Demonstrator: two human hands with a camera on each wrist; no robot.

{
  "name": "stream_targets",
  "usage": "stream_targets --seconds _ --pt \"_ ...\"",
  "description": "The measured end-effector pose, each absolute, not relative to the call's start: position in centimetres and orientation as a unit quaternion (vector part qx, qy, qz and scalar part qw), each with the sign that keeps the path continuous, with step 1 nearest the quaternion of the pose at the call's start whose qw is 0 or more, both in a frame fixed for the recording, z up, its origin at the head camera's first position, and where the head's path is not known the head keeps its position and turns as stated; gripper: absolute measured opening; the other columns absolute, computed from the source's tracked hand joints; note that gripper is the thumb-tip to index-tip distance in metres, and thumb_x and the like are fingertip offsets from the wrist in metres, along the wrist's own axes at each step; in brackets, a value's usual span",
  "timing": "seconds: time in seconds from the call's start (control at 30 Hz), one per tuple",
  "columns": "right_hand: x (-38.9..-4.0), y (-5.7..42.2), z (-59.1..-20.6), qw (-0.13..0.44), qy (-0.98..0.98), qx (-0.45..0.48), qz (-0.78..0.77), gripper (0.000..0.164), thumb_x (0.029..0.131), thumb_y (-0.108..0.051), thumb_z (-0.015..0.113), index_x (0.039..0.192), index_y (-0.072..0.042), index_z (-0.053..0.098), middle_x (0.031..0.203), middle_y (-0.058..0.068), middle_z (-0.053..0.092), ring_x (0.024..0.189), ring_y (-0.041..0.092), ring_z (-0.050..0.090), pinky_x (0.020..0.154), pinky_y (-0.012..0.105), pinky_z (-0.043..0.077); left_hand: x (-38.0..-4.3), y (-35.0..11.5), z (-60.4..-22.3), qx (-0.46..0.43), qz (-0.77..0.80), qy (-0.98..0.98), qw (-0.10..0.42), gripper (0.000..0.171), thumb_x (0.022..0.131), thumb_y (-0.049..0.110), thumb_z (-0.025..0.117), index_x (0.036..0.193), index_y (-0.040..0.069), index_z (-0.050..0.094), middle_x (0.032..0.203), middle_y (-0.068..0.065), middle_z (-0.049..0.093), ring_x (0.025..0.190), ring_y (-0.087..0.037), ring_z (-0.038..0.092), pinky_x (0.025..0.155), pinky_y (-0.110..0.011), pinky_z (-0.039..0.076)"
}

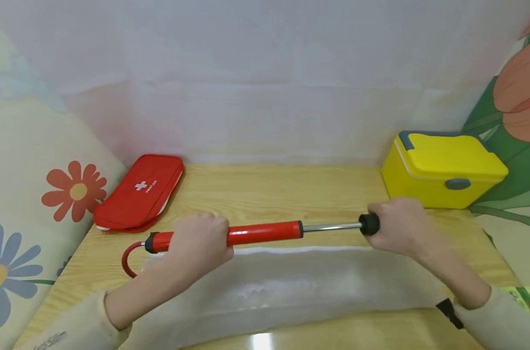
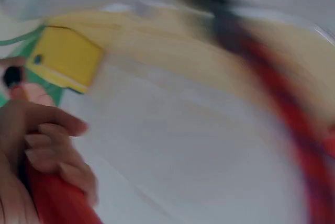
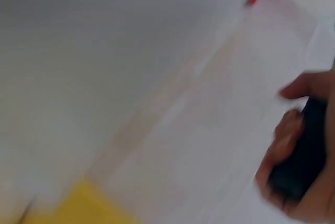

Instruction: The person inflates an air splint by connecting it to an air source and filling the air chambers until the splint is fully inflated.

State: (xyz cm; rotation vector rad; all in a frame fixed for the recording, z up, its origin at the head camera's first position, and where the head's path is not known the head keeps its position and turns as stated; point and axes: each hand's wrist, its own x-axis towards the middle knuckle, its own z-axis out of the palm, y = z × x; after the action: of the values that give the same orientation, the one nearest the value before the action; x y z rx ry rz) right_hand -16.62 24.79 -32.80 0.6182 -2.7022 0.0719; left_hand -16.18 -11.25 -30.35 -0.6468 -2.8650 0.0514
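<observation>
A red hand pump (image 1: 265,233) is held almost level over the table, its silver rod (image 1: 330,227) drawn part way out of the barrel. My left hand (image 1: 199,245) grips the barrel, fingers wrapped round it; the left wrist view shows the same curled fingers (image 2: 60,156). My right hand (image 1: 398,226) grips the black handle (image 1: 370,224), whose dark grip (image 3: 301,156) also shows in the right wrist view. A red hose (image 1: 126,260) curves down from the pump's left end and passes behind my left forearm. Beneath the pump lies a long translucent plastic sheet or sleeve (image 1: 299,282).
A red first-aid pouch (image 1: 140,194) lies at the back left of the wooden table (image 1: 282,189). At the back right stands a yellow box (image 1: 448,170) with a blue-grey handle. A pale cloth wall (image 1: 265,97) closes off the back, and a green packet (image 1: 527,299) shows at the right edge.
</observation>
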Motion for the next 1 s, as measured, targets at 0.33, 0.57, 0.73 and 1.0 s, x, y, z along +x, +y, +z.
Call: stream_targets --seconds 0.33,0.57,0.73,1.0 --pt "-16.1 18.5 -30.6 0.131 -0.980 0.147 0.028 0.021 0.060 -0.022 0.061 0.052 -0.017 0.042 0.048 -0.004 0.032 0.043 0.013 0.030 0.041 0.027 0.023 -16.9 -8.2 -29.5 -0.207 0.008 -0.967 0.151 0.023 0.068 0.023 0.076 0.061 0.007 0.060 0.046 0.000 0.043 0.039 -0.017 0.041 0.037 -0.031 0.037" --pt "-16.6 16.2 -30.1 0.161 -0.973 0.165 0.021 0.019 0.061 -0.024 0.062 0.055 -0.016 0.046 0.047 -0.004 0.036 0.041 0.015 0.036 0.039 0.029 0.029 -17.0 -6.6 -29.3 -0.233 0.001 -0.960 0.154 0.021 0.072 0.020 0.069 0.059 0.011 0.056 0.045 0.002 0.039 0.039 -0.015 0.037 0.035 -0.028 0.033" --pt "-17.8 19.7 -30.8 0.207 -0.949 0.233 0.044 0.021 0.066 -0.026 0.068 0.063 -0.016 0.049 0.048 -0.006 0.038 0.041 0.012 0.035 0.041 0.027 0.028 -17.5 -8.3 -28.7 -0.250 0.021 -0.956 0.151 0.021 0.071 0.017 0.069 0.059 0.009 0.054 0.046 0.002 0.038 0.040 -0.015 0.036 0.037 -0.028 0.034" --pt "-18.2 24.3 -31.0 0.293 -0.922 0.252 0.017 0.022 0.060 -0.024 0.068 0.061 -0.015 0.048 0.045 -0.008 0.034 0.039 0.010 0.028 0.039 0.028 0.023 -17.1 -9.1 -28.3 -0.235 0.027 -0.958 0.163 0.023 0.069 0.015 0.065 0.053 0.012 0.048 0.044 0.001 0.037 0.039 -0.017 0.038 0.035 -0.033 0.035"
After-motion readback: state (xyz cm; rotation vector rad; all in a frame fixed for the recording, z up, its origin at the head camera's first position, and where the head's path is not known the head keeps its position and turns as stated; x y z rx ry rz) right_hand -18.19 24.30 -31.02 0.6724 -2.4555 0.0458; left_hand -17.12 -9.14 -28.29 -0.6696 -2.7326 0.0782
